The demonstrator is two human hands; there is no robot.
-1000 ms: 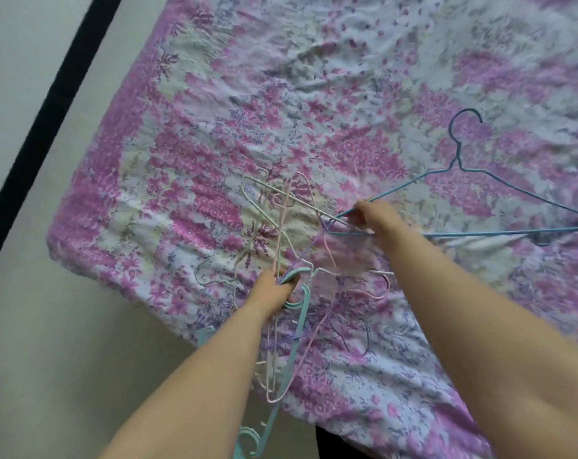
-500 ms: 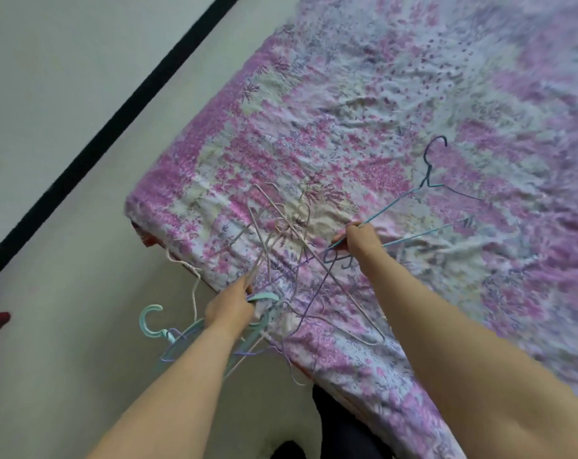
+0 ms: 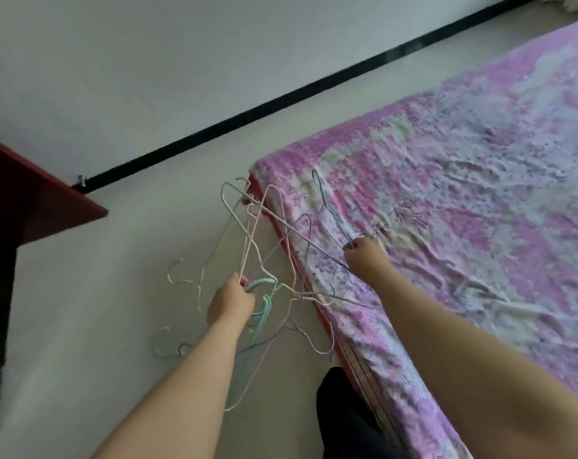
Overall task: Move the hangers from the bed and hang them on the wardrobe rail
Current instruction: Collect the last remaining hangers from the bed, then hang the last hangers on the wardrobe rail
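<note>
The left hand point(image 3: 232, 301) is closed tight around a messy bunch point(image 3: 264, 260) of thin hangers. The bunch is held in the air over the pale floor point(image 3: 82, 326), just off the edge of the bed point(image 3: 463, 226). Pink, white, purple and mint green wires stick out from the fist in every direction, some going up past the corner of the bed and some hanging down under the wrist. A few of the top wires cross over the edge of the flowery pink sheet. The right hand point(image 3: 364, 256) is to the right of the left hand and a bit higher, over the bed. It is closed in a fist around one blue hanger point(image 3: 327, 207). That hanger is thin wire, and it runs up and to the left from the fist, with its curved end near the corner of the bed. It is too blurry to tell if the blue hanger touches the sheet. Far to the left of both hands is a dark red wardrobe point(image 3: 22, 200). A black strip point(image 3: 281, 101) runs along the bottom of the white wall, far above the hands.
</note>
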